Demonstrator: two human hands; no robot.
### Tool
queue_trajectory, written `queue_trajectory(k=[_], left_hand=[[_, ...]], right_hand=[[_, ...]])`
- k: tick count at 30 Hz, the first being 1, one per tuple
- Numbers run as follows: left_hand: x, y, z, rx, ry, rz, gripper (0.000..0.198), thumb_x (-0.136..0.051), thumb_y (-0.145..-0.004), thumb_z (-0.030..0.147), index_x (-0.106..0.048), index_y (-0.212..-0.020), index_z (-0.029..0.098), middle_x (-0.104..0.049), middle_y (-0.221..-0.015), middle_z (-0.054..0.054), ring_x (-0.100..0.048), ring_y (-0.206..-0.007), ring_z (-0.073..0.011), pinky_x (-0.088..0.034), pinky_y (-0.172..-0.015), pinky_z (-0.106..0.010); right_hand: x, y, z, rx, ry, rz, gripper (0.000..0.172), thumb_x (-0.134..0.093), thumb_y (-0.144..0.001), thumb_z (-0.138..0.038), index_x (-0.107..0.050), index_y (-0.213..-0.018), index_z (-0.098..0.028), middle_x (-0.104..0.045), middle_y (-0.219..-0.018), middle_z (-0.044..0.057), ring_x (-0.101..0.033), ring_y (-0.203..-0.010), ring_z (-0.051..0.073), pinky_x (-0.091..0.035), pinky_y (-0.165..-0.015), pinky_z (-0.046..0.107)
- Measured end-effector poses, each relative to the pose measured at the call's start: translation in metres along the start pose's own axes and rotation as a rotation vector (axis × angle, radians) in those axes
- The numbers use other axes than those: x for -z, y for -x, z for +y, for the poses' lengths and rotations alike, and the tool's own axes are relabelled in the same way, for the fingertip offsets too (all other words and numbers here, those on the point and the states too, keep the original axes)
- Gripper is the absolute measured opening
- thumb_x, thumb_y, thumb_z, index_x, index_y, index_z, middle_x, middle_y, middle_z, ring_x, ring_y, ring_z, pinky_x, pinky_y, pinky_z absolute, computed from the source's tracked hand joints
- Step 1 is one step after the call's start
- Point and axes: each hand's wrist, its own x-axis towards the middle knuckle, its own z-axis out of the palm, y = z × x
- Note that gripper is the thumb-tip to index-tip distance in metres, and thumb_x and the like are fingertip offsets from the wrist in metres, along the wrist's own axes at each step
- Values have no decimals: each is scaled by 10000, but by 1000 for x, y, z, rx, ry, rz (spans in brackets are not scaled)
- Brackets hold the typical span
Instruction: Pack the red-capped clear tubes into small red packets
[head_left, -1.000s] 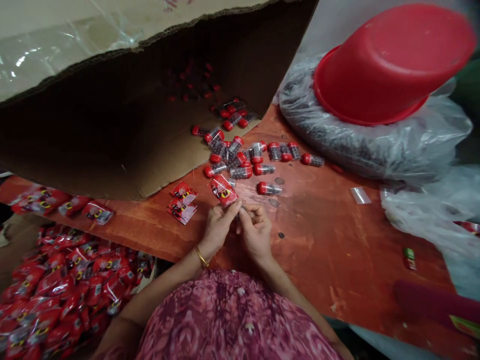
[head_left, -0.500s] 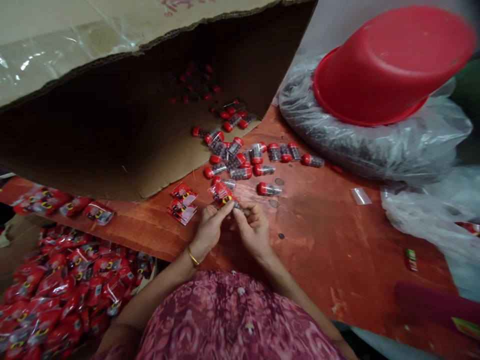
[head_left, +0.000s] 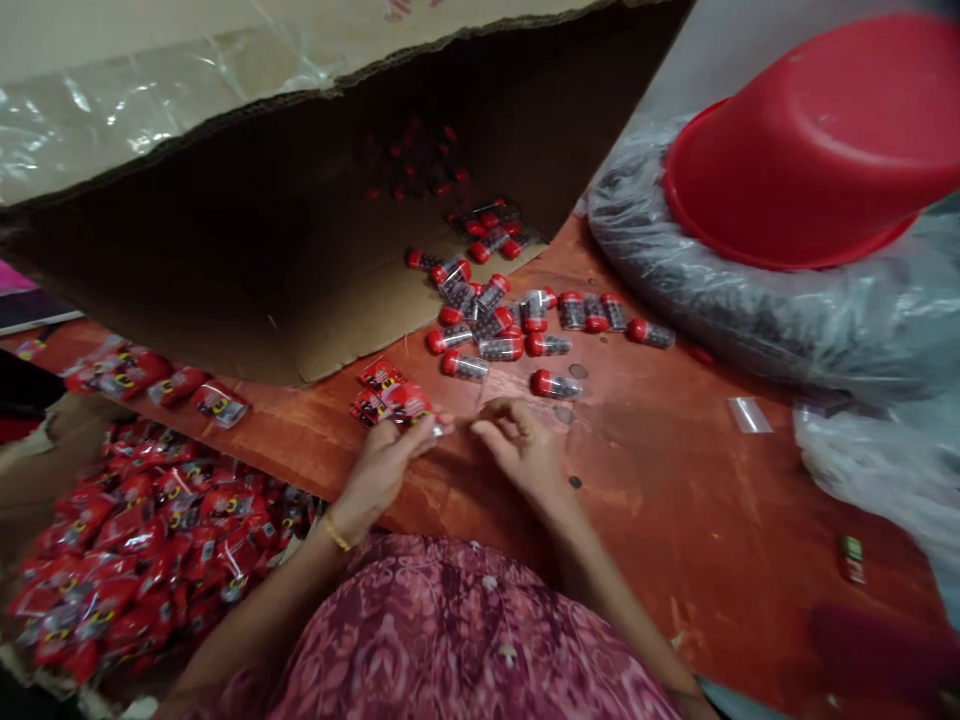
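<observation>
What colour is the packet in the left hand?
Mostly red: the packet in the left hand shows best in the head view, the only one.

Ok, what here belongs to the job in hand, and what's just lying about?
Likely the job:
red packet in the left hand
red-capped tubes
red printed cards
heap of red packets

Probably just lying about:
upturned red tub
clear plastic scrap
small green-ended cylinder

From here, rust-red tabletop (head_left: 675, 520) w/ open cardboard box (head_left: 330, 335) upper L, red-capped tubes (head_left: 555, 385) ctr, red cards (head_left: 381, 372) L of ctr, plastic bag (head_left: 750, 320) upper R.
</observation>
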Motion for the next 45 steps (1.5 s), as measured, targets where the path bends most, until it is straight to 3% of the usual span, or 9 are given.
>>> queue_trajectory(k=[3,5,7,10,13,16,18,24,45], left_hand=[[78,28,26,-34,-321,400,433,-668,-607,547,-644,-805,162,-700,-784,-46,-649,-786,-211,-491,-790,-353],[137,55,43,97,-751,776,315,-584,-679,516,-612,-715,204,-658,-649,19,-637,-851,-236,-486,-783,-380],[186,83,55,264,-935,962,218,-668,-601,354,-530,-542,196,-504,-420,15,-589,-947,-377,-424,-821,-534],[216,105,55,398,-1428,1164,183,-618,-648,366,-599,-680,187,-636,-618,-61,-519,-1075,-438,-397,-825,-575],[191,90,39,86,-1379,1116,338,-537,-742,447,-651,-940,198,-708,-907,-70,-607,-971,-329,-466,-788,-463],[136,42,21,-540,-1222,769,317,-469,-806,471,-683,-869,245,-708,-991,16,-605,-1034,-222,-424,-936,-384],[101,5,15,-637,-1243,585,309,-504,-803,465,-702,-859,234,-702,-1038,-34,-572,-1102,-237,-373,-1001,-399],[57,-59,13,-517,-1438,392,287,-609,-748,456,-720,-920,255,-541,-1310,-74,-379,-1290,-336,-226,-1062,-543],[47,-70,6,-491,-1463,448,282,-462,-859,389,-713,-928,281,-572,-1278,-32,-380,-1290,-299,-183,-1060,-552]], right_hand=[[31,-17,31,56,541,147,354,-443,-862,-411,-589,-1036,-139,-629,-1058,171,-548,-995,288,-413,-881,471],[46,-21,53,44,728,161,391,-409,-881,-384,-581,-1088,-100,-603,-1133,205,-521,-1062,313,-397,-901,484],[48,-16,67,70,801,126,394,-393,-897,-373,-575,-1118,-102,-606,-1148,191,-522,-1075,303,-406,-896,457],[35,-1,68,140,813,71,391,-382,-908,-379,-565,-1142,-125,-611,-1150,165,-518,-1091,288,-408,-902,432],[13,11,57,163,805,87,439,-389,-900,-405,-526,-1184,-100,-557,-1208,204,-475,-1145,316,-391,-922,476],[0,14,45,183,767,143,474,-407,-884,-425,-501,-1199,-85,-475,-1280,242,-409,-1208,350,-365,-937,532],[-2,14,40,196,729,159,438,-409,-885,-411,-512,-1180,-105,-453,-1299,235,-387,-1229,351,-359,-941,541],[6,23,34,197,644,173,337,-431,-884,-365,-553,-1117,-154,-488,-1267,189,-407,-1218,322,-364,-953,526],[-4,25,16,308,522,161,237,-465,-875,-303,-637,-996,-193,-634,-1116,121,-507,-1136,276,-365,-958,501]])
